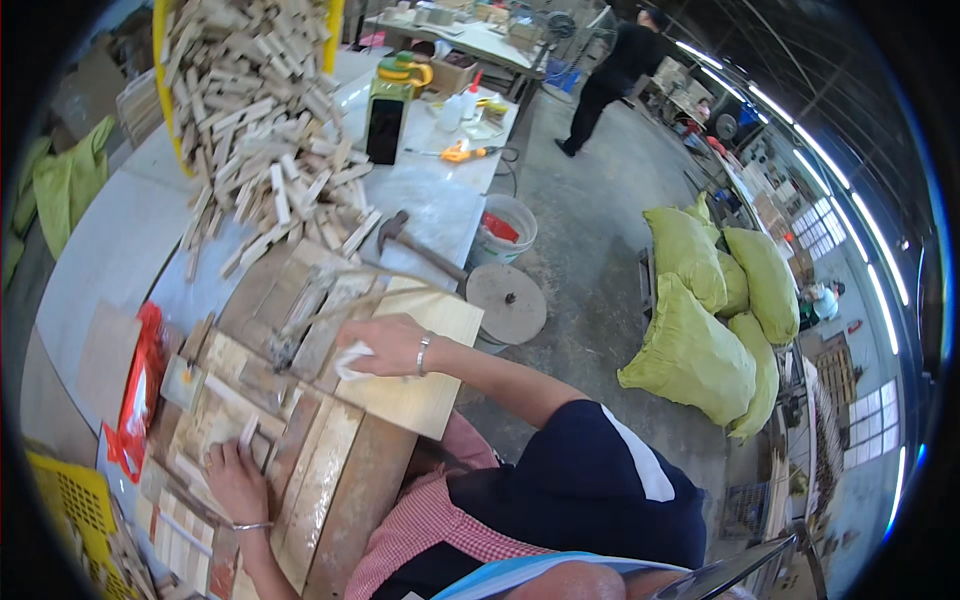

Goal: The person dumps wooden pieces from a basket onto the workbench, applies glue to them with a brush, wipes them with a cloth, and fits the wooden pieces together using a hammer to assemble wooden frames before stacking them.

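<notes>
A busy workshop floor (590, 200) stretches off to your right under strip lights, and here you are, bent over the worktop. Centre stage is the small wooden strip (248, 432), lying on the wooden fixture (314, 500) right at the fingertips of your left hand (237, 485). Those fingers are bent and slightly spread, palm down, perhaps to steady the piece against the rails; whether they actually pinch it, I can't tell. The forearm comes up from the lower edge, wrist low over the wood.

Across to your right hand (385, 345): fingers folded closed around a white wad (352, 360), likely cloth or paper, bunched so that it's easy to grip. You hold it above the pale board (448, 325), forearm reaching in from the right, elbow out, knuckles up.

Just beyond lies the hammer (425, 250), its handle angled to the right, presumably convenient for that hand. Farther out, wooden sticks (265, 140) spill from the yellow crate (163, 90) toward you, a placement that seems to keep stock within reach. The red plastic bag (140, 390) sits left, the yellow-green sacks (690, 350) well apart, right.
</notes>
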The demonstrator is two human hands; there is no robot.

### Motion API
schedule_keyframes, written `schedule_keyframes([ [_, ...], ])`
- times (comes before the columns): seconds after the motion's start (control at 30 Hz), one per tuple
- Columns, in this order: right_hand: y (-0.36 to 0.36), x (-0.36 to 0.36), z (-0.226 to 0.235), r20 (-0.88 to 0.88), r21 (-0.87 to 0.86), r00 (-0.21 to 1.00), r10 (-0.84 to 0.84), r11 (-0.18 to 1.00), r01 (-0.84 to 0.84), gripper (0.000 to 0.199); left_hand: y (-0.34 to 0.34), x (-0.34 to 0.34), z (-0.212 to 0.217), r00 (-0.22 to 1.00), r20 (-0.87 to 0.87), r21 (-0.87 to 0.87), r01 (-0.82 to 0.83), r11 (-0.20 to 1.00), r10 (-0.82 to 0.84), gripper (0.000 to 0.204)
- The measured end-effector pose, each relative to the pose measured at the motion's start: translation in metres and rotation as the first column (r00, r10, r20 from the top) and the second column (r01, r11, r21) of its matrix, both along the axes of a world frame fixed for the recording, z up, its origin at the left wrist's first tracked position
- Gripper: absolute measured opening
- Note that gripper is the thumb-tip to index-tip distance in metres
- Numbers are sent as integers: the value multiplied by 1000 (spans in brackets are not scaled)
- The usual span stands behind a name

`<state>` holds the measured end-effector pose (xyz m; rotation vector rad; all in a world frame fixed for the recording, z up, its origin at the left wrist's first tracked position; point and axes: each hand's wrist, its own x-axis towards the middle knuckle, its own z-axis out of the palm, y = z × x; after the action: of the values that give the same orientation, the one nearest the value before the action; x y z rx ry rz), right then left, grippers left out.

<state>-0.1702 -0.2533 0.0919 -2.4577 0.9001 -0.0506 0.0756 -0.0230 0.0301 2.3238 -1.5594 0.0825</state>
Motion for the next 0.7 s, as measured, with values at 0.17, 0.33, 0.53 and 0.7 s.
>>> schedule_keyframes([
  [0.17,-4,-54,-62,105,35,987,-119,993,116,26,-6,11,14,995,-77,30,65,997,-62,20],
  [0.33,5,-53,-84,302,-312,953,-17,943,115,24,-15,-4,38,650,-756,-472,-459,753,-77,30],
  [0.53,5,-42,-102,477,-432,875,81,889,153,21,15,-22,-15,-80,-946,-154,-740,655,-313,43],
  [0.7,-5,-51,-108,476,-563,849,230,821,93,24,16,-56,24,-95,-992,-6,-604,797,-79,28],
])
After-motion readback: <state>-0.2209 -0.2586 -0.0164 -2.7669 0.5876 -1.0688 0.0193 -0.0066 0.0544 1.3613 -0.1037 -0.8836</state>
